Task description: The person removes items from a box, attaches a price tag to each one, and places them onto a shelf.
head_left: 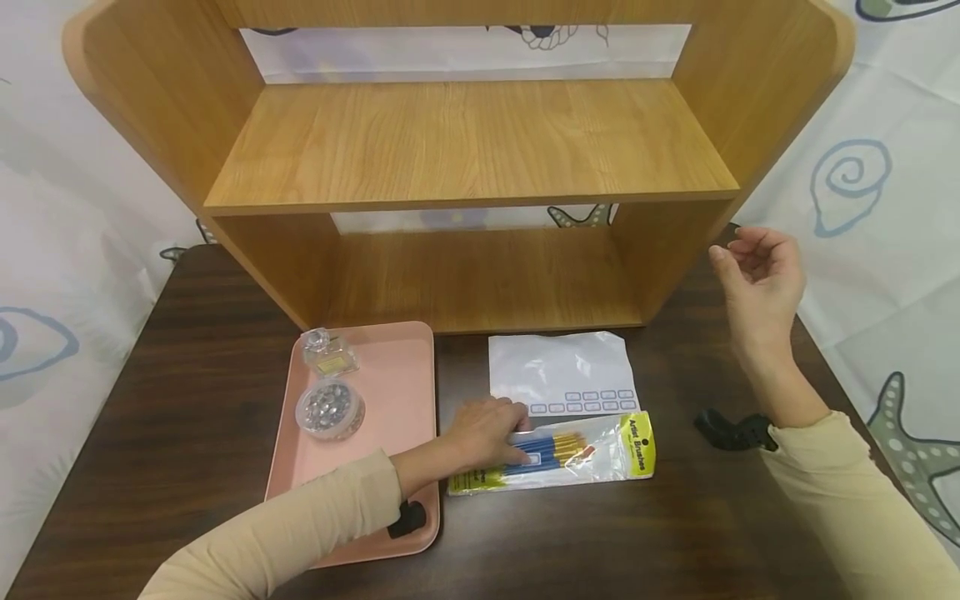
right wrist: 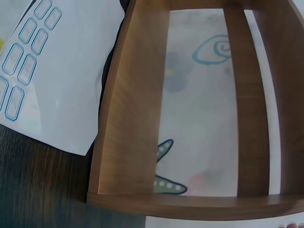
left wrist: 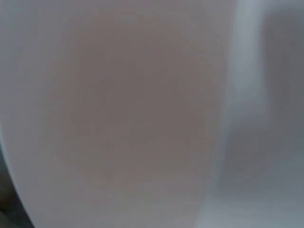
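My left hand (head_left: 487, 433) rests on a clear packet of artist brushes (head_left: 555, 454), which lies flat on the table. A small blue-bordered label (head_left: 534, 458) shows on the packet beside the fingertips. The brushes have blue handles and yellowish ends, under a yellow header. Just behind the packet lies a white sheet of labels (head_left: 562, 367), with rows of blue-edged labels along its near side. Raised by the right side of the shelf, my right hand (head_left: 765, 275) has loosely bent fingers and holds nothing visible. The left wrist view is a pale blur.
A wooden two-tier shelf (head_left: 472, 146) stands at the back of the dark table (head_left: 600, 542). On the left, a pink tray (head_left: 397, 375) holds a small glass bottle (head_left: 330, 354) and a round clear tub (head_left: 328, 408) of silvery pieces. Patterned cloth (head_left: 855, 183) hangs behind.
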A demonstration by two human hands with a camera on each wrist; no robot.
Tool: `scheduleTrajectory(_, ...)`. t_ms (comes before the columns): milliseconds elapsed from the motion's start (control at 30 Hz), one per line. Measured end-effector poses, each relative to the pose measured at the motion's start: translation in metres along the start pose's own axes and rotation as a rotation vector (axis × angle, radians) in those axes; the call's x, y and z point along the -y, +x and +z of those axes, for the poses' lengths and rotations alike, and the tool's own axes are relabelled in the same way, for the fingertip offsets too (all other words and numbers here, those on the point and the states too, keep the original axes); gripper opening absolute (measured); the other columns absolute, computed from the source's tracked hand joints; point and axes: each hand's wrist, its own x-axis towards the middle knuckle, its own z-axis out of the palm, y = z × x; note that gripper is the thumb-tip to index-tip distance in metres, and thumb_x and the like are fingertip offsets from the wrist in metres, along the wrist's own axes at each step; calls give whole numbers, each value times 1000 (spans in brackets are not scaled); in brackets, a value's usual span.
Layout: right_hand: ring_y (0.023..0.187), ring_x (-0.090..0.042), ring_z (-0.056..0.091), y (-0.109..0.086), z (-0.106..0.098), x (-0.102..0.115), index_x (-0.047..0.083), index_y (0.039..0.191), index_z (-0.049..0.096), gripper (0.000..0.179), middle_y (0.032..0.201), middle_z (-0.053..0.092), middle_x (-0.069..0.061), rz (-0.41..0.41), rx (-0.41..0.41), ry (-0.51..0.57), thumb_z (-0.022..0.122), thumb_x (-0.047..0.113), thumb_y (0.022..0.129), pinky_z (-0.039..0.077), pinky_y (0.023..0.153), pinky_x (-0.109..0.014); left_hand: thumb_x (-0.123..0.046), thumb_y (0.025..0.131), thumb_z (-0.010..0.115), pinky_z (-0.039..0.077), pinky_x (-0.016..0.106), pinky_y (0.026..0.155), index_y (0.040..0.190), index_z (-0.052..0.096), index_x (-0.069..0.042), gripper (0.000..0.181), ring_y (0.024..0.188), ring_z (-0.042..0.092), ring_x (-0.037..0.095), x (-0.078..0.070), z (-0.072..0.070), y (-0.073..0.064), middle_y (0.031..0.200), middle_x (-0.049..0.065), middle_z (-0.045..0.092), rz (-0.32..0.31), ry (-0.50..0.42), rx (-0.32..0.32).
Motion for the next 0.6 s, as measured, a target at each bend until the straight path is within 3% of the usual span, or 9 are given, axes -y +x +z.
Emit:
scheduleTrajectory(100,77,-9,56,0,3,5,2,96,62,24,86,57,-4,1,25,-88,67,-10,77,46,68,-13,-35,73,79,30,25,58,77,53,-18,32,60,42,9,0,0,0,61,-9,45,4,-17,6)
scheduleTrajectory(300,81,-2,58,6,6,1,2,102,64,22,88,60,9,-6,92,-367,68,-1,81,45,71,-11,-34,74,79,31,25,59,82,57,-18,28,61,44,10,-1,1,0,66,-10,52,-11,-26,19)
scheduleTrajectory(433,80,0,57,14,4,-13,0,102,66,21,86,61,14,-15,106,-437,70,3,81,44,71,-12,-34,74,78,35,26,61,93,67,-17,28,68,51,9,-3,0,0,80,-8,65,-21,-24,36)
scheduleTrajectory(600,78,1,58,19,3,-22,-1,99,68,19,82,61,18,-33,102,-497,69,7,82,44,70,-11,-33,74,79,38,25,58,95,72,-18,27,71,55,8,-3,-1,0,85,-7,69,-29,-53,64)
